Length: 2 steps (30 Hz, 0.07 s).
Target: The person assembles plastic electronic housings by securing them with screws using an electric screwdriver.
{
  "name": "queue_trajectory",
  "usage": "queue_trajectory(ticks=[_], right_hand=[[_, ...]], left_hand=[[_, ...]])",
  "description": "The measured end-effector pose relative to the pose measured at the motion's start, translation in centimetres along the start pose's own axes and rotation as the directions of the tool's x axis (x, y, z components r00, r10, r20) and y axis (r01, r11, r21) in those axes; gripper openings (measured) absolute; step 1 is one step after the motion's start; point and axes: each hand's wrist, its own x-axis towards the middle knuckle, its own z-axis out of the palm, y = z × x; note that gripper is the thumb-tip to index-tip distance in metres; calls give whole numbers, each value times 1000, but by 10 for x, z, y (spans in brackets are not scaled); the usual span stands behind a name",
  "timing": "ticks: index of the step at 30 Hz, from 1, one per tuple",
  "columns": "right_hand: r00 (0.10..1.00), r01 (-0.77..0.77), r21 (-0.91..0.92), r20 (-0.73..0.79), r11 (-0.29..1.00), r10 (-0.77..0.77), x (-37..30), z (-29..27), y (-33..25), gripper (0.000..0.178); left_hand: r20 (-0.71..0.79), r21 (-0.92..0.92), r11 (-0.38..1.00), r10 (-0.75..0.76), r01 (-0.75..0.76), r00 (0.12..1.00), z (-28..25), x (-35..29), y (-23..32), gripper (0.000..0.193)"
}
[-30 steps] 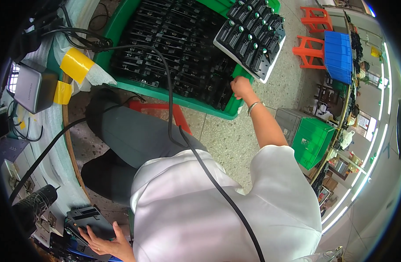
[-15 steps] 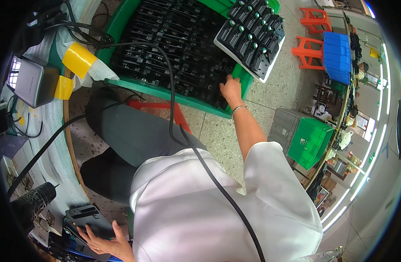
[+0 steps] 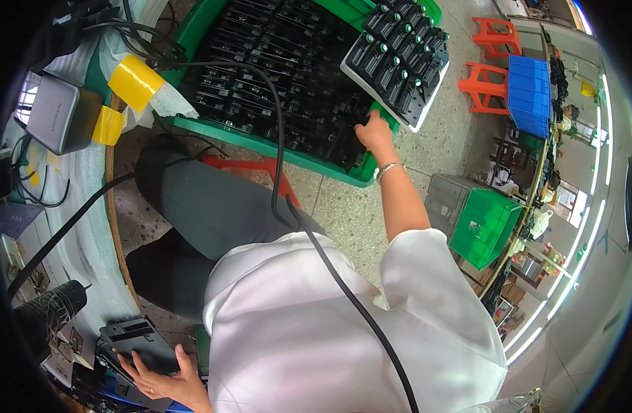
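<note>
While the right hand [image 3: 372, 131] reaches far out over the floor, its fingers curl down onto a black part [image 3: 343, 146] at the near right corner of the green crate [image 3: 261, 143] — gripping its top edge, as far as the view shows. A thin bracelet [image 3: 389, 168] circles that wrist. The crate is packed with rows of similar black parts [image 3: 261, 62], and a white tray [image 3: 397, 60] of black pieces with green-tipped knobs rests tilted across its right rim, just beyond the hand.

Down at the lower left, the left hand [image 3: 166, 380] lies flat with fingers spread on a dark grey flat device [image 3: 138, 343] at the edge of the workbench [image 3: 88, 227], pressing on it rather than pinching it. Beside it sits a black cylindrical tool [image 3: 48, 311]. A thick black cable [image 3: 329, 275] runs from the crate area across the person's white shirt [image 3: 329, 330] — a second cable crosses the grey trousers [image 3: 219, 213] toward the bench.

Further up the bench stand a grey box [image 3: 54, 113] and patches of yellow tape [image 3: 133, 81] on white wrapping. A red stool [image 3: 254, 168] shows under the person's leg. To the right on the floor are a smaller green crate [image 3: 493, 227], two orange stools [image 3: 491, 62] and a blue crate [image 3: 529, 86].
</note>
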Motion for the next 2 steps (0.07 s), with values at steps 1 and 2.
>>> queue_trajectory(ticks=[1,2], right_hand=[[999,2,-31,48,1000,-1,-1,-10,-1,54],[999,4,-33,44,999,-3,-1,-12,-2,54]], left_hand=[[5,17,1000,-6,6,1000,-1,0,1,84],[9,34,999,-12,11,1000,-1,0,3,84]])
